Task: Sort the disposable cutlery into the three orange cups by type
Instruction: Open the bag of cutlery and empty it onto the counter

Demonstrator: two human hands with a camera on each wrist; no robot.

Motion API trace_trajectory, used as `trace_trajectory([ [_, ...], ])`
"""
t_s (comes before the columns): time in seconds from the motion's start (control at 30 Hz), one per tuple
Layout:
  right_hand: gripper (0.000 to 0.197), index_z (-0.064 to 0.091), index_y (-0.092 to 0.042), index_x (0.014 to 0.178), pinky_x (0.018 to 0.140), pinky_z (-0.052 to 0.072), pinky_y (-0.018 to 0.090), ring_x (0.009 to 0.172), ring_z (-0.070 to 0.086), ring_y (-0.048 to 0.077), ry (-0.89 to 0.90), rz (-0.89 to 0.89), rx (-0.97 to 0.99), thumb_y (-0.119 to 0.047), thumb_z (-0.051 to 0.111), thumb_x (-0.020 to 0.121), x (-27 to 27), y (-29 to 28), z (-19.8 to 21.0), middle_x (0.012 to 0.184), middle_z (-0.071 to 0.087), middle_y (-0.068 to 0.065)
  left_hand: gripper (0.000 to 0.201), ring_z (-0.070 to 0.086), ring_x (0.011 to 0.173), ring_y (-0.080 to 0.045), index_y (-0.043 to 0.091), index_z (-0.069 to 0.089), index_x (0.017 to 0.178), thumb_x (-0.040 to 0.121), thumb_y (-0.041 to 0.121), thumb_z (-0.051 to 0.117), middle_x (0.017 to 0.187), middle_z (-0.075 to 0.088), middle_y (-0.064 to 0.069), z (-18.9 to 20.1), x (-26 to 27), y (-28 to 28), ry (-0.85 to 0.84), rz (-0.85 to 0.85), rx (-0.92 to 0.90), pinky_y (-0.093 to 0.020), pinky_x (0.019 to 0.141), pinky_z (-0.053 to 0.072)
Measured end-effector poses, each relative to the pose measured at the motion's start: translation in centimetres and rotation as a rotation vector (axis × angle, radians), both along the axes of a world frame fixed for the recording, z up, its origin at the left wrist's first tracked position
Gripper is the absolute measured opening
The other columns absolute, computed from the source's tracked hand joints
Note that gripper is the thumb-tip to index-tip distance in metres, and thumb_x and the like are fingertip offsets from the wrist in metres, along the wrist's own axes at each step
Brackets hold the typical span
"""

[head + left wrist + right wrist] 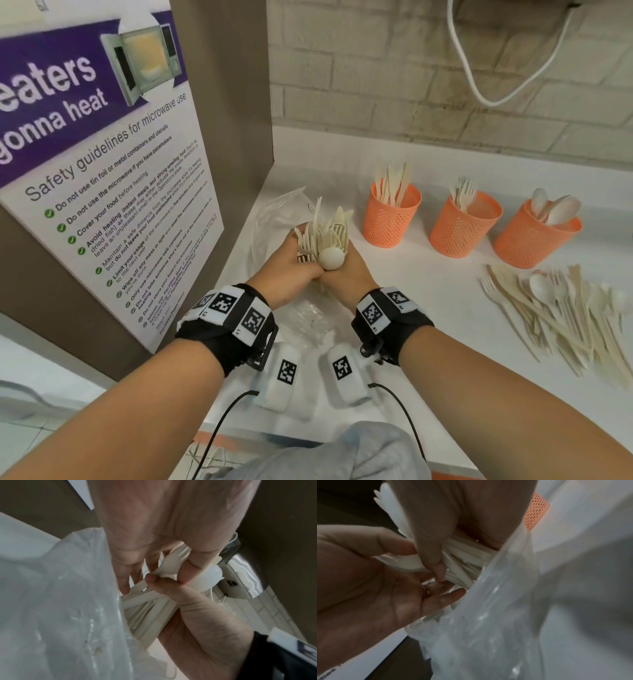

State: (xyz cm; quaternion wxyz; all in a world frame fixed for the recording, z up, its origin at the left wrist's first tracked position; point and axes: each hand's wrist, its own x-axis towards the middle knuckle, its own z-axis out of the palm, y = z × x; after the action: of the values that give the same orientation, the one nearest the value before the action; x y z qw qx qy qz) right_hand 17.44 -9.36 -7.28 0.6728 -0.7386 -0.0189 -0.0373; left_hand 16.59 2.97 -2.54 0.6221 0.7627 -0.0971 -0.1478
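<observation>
A bundle of pale disposable cutlery stands upright, heads up, above the counter's left end. My left hand and right hand both grip its handles from either side. In the left wrist view the left fingers curl round fork heads and the bundle. In the right wrist view the right thumb presses on the handles. Three orange mesh cups stand in a row: knives, forks, spoons.
A loose pile of mixed cutlery lies at the counter's right. A clear plastic bag lies crumpled under and behind my hands. A brown panel with a microwave safety poster walls off the left. A white cable hangs on the brick wall.
</observation>
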Motion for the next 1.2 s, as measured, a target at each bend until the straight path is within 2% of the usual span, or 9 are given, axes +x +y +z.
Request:
trace_trajectory([
  [0.27,0.060,0.056,0.000,0.117,0.076,0.054,0.023,0.094,0.067,0.015,-0.051,0.040,0.122,0.002,0.069,0.058,0.1,-0.3,0.9,0.103,0.068,0.009,0.075,0.060,0.103,-0.010,0.025,0.039,0.137,0.079,-0.021,0.049,0.118,0.059,-0.001,0.3,0.7,0.0,-0.002,0.018,-0.123,-0.021,0.081,0.051],
  [0.5,0.052,0.059,-0.004,0.113,0.085,0.056,0.034,0.100,0.067,0.021,-0.008,0.128,0.153,0.006,0.072,0.064,0.3,-0.9,1.1,0.104,0.068,0.011,0.055,0.058,0.086,-0.006,0.020,0.049,0.119,0.081,-0.019,0.050,0.100,0.059,0.002,0.2,0.9,0.1,0.011,0.042,-0.150,-0.013,0.064,0.049],
  [0.57,0.047,0.061,-0.009,0.108,0.083,0.055,0.029,0.096,0.067,0.016,0.010,0.152,0.150,0.013,0.071,0.068,0.2,-1.1,1.0,0.100,0.068,0.007,0.051,0.058,0.085,-0.008,0.023,0.052,0.109,0.081,-0.019,0.049,0.096,0.059,0.001,0.2,0.9,0.1,0.021,0.041,-0.163,-0.015,0.066,0.049],
  [0.7,0.055,0.053,0.004,0.121,0.086,0.055,0.033,0.104,0.066,0.026,0.050,0.125,0.221,0.007,0.073,0.070,0.4,-1.3,0.7,0.113,0.065,0.023,0.039,0.058,0.084,-0.011,0.023,0.058,0.095,0.068,-0.004,0.054,0.090,0.060,-0.001,0.3,0.8,0.1,0.044,0.064,-0.189,-0.021,0.073,0.048],
  [0.77,0.053,0.052,0.007,0.121,0.087,0.055,0.034,0.102,0.065,0.027,0.082,0.122,0.239,0.007,0.070,0.071,0.5,-1.3,0.7,0.115,0.063,0.027,0.040,0.057,0.084,-0.012,0.023,0.061,0.092,0.074,-0.012,0.052,0.089,0.060,0.000,0.3,0.9,0.2,0.071,0.098,-0.205,-0.023,0.072,0.046],
  [0.87,0.049,0.052,0.009,0.121,0.086,0.055,0.032,0.100,0.065,0.025,0.089,0.165,0.213,0.011,0.067,0.074,0.5,-1.6,1.0,0.109,0.065,0.023,0.048,0.056,0.088,-0.013,0.024,0.058,0.103,0.080,-0.017,0.045,0.098,0.059,-0.002,0.4,0.9,0.0,0.107,0.107,-0.188,-0.023,0.071,0.045],
  [1.03,0.064,0.047,0.006,0.125,0.081,0.055,0.027,0.103,0.066,0.024,0.107,0.192,0.076,0.008,0.072,0.066,0.9,-1.0,0.6,0.114,0.064,0.020,0.065,0.053,0.110,-0.019,0.033,0.030,0.137,0.087,-0.003,0.052,0.131,0.049,-0.008,0.6,1.0,-0.8,0.202,0.157,-0.192,-0.024,0.073,0.043],
  [1.1,0.065,0.048,0.002,0.124,0.079,0.056,0.025,0.103,0.065,0.023,0.098,0.128,0.027,0.008,0.074,0.065,0.9,-0.7,0.2,0.115,0.064,0.018,0.067,0.050,0.118,-0.020,0.034,0.023,0.144,0.090,0.006,0.051,0.139,0.045,-0.006,0.9,1.0,-1.1,0.243,0.141,-0.188,-0.027,0.082,0.044],
  [1.2,0.061,0.054,-0.010,0.120,0.084,0.057,0.036,0.098,0.067,0.019,0.021,-0.009,-0.079,-0.001,0.077,0.063,1.0,-0.4,0.0,0.106,0.069,0.008,0.065,0.050,0.114,-0.017,0.033,0.018,0.148,0.094,0.017,0.049,0.138,0.043,-0.002,1.7,1.2,-1.3,0.254,0.138,-0.153,-0.033,0.098,0.042],
])
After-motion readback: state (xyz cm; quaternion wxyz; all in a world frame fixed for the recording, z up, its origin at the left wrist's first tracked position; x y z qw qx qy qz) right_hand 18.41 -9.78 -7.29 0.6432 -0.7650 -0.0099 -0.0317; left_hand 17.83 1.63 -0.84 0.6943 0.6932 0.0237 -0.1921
